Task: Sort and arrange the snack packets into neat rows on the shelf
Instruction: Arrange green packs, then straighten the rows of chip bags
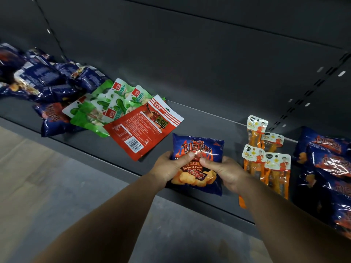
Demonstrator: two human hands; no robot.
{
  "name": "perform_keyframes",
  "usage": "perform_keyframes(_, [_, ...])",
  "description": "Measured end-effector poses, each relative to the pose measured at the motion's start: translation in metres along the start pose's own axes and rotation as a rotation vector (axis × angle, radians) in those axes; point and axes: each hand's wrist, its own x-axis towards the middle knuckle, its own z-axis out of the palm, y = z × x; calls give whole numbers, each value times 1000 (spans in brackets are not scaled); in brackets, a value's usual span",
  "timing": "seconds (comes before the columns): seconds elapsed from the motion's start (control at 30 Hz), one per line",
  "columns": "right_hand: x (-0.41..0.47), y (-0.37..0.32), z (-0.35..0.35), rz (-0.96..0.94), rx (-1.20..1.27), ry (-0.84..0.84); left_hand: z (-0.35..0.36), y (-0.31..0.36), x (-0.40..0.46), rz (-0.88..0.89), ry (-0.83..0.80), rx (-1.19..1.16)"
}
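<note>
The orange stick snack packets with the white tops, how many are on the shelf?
4, in a cluster right of the blue barbecue packet: back left, back right, front left, front right. An orange edge below may belong to a fifth.

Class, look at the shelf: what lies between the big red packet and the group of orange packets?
In the head view, the blue barbecue packet lies there, gripped by the left hand and right hand, between the red packet and orange packets.

Chip bag [197,164] sitting at shelf [199,118] front, between both hands; flat pouch [142,128] and jumbled packets [57,95] lying left, stick packs [266,154] standing right.
</note>
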Motion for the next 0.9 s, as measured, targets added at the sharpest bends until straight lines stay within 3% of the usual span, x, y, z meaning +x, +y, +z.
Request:
perform_keyframes(0.4, [0, -2, 8, 30, 43, -68, -5, -2, -5, 122, 94, 15])
perform_keyframes(0.9, [-8, 4, -16, 15, 11, 76, 17, -6, 4, 137, 104, 65])
